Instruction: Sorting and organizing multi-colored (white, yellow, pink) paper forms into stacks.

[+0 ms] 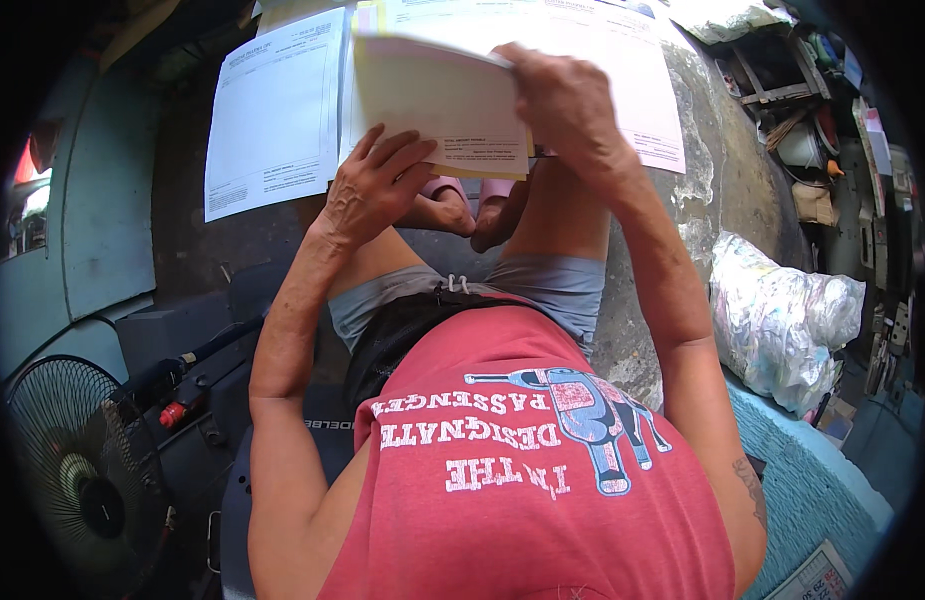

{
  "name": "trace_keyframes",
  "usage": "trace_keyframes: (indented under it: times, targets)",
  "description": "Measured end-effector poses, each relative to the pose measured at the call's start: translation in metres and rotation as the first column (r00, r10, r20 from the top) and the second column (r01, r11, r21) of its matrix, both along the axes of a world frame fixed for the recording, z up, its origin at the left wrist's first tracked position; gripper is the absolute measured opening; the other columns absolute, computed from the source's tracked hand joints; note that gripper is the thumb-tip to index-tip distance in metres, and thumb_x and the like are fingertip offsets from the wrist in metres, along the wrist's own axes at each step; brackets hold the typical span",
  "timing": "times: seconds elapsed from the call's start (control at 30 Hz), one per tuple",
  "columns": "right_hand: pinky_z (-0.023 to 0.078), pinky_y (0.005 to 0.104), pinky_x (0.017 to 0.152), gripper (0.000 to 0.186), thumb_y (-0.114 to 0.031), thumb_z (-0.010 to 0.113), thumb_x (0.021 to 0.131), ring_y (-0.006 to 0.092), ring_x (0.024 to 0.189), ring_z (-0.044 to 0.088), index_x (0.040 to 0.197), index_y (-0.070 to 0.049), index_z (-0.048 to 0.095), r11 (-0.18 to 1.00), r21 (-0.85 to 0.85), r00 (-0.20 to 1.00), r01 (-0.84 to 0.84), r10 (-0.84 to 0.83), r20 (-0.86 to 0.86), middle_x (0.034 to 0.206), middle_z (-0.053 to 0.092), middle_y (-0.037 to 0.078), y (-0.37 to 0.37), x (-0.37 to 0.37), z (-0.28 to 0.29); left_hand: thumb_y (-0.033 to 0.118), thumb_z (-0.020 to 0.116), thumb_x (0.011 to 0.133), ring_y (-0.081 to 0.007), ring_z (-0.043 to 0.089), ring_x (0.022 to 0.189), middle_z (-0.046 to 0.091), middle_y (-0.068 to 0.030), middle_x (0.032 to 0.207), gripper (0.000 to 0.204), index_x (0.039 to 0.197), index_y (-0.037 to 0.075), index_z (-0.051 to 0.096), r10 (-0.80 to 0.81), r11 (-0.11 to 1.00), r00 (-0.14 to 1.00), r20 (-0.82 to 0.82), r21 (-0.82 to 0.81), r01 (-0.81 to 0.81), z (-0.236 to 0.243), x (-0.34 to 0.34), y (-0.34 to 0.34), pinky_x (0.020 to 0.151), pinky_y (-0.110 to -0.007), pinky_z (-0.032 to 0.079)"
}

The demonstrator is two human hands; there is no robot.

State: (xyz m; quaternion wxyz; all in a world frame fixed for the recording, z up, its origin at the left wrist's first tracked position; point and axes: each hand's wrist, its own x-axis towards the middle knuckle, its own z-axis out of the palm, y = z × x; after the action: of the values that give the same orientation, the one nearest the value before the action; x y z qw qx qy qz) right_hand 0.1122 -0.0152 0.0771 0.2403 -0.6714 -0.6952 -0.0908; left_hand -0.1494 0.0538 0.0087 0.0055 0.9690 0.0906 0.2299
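Red shirt [542, 440] nearest cam, lower ctr; thighs [559, 220] beyond it. Sheet [437, 95] is btwn the hands, past the knees, its upper part lifted & bent over. R hand [570, 105] is closed on the sheet's upper R corner, fingers curled, a bit blurred. L hand [377, 190] lies w/ fingers spread on the sheet's lower L edge, pressing rather than gripping; sheet runs up & R from it. Yellow paper [487, 177] peeks out under the sheet's bottom edge. White forms [272, 125] just L, pinkish forms [632, 95] just R, partly behind R hand. Fan [77, 480] far lower L, well apart.
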Motion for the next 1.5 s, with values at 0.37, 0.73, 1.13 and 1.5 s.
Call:
trace_keyframes:
  times: [0.37,0.73,1.13,1.5]
  targets:
    - [0.058,0.0392,0.069,0.018,-0.022,0.067,0.088,0.0266,0.082,0.074,0.092,-0.004,0.065,0.968,-0.127,0.971,-0.214,0.225,0.078,0.084,0.073,0.013,-0.021,-0.043,-0.023,0.018,0.075,0.081,-0.0255,0.065,0.114,0.071,-0.0028,0.111,0.018,0.099,0.015,0.075,0.176,0.946,0.964,0.202,0.235,-0.222,0.038,0.002,-0.001,0.106,-0.057,0.043]
    - [0.06,0.0344,0.089,0.035,-0.014,0.072,0.087,0.0213,0.104,0.074,0.121,-0.013,0.07,0.916,0.088,0.776,-0.391,0.277,0.566,0.115,0.075,0.005,-0.007,0.048,0.04,0.035,0.071,0.089,-0.0249,0.057,0.125,0.063,-0.007,0.13,0.047,0.128,0.009,0.067,-0.109,0.985,0.966,0.236,0.159,0.073,0.016,0.123,-0.088,0.107,-0.057,0.039]
    - [0.062,0.0336,0.076,0.025,-0.002,0.063,0.09,0.0227,0.096,0.076,0.112,-0.013,0.07,0.999,-0.007,0.937,0.051,-0.046,0.346,0.11,0.076,0.006,-0.119,0.13,-0.034,0.018,0.069,0.08,-0.0224,0.065,0.112,0.072,-0.0043,0.102,0.024,0.1,0.007,0.077,-0.046,0.979,0.961,0.272,0.206,-0.011,-0.026,0.159,-0.066,0.097,-0.06,0.046]
    - [0.055,0.0401,0.097,0.036,0.004,0.064,0.085,0.0287,0.112,0.069,0.12,-0.005,0.066,0.988,-0.143,0.963,0.065,-0.024,0.268,0.122,0.071,0.012,-0.143,0.094,-0.025,0.031,0.078,0.086,-0.0209,0.066,0.109,0.073,-0.0003,0.11,0.028,0.109,0.015,0.074,0.105,0.994,0.915,0.39,-0.025,-0.104,0.005,0.103,-0.055,0.097,-0.05,0.047]
